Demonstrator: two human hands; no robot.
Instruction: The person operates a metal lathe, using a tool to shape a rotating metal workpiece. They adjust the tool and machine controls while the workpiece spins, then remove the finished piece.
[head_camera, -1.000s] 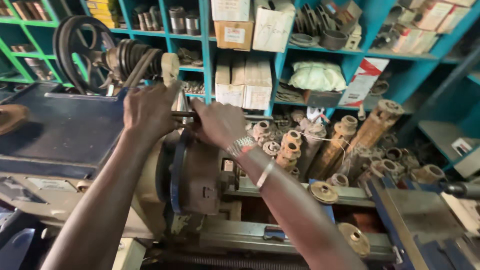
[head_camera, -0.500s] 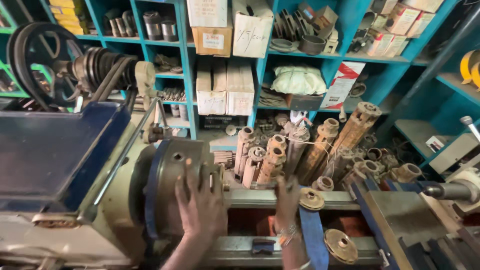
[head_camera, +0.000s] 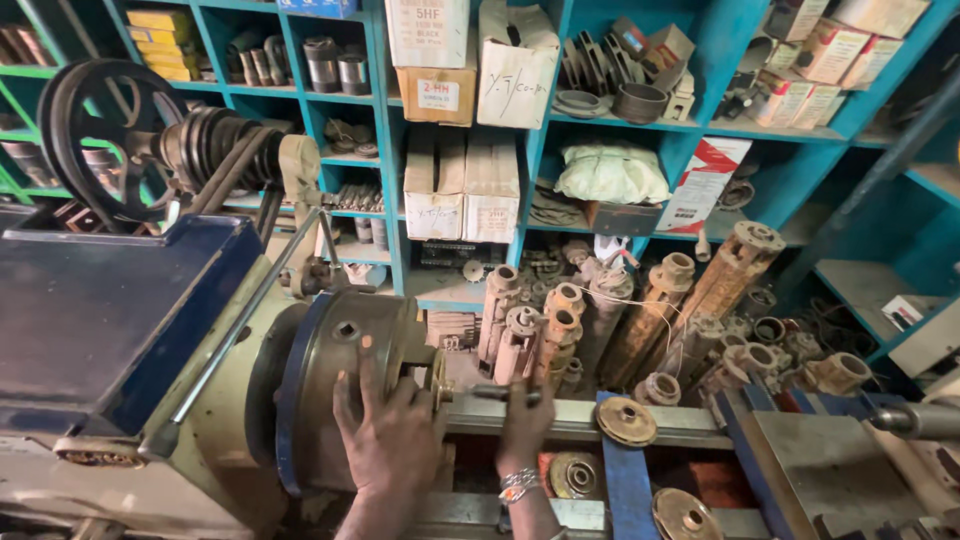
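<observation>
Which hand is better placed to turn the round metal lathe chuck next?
Probably the left hand: it lies flat on the round metal lathe chuck. The right hand grips a thin metal rod beside it.

Head view, close above lathe (head_camera: 150, 380)

Left hand (head_camera: 390, 440) flat on lathe chuck (head_camera: 345, 375); right hand (head_camera: 525, 415) grips metal rod (head_camera: 500, 394) beside it.
</observation>
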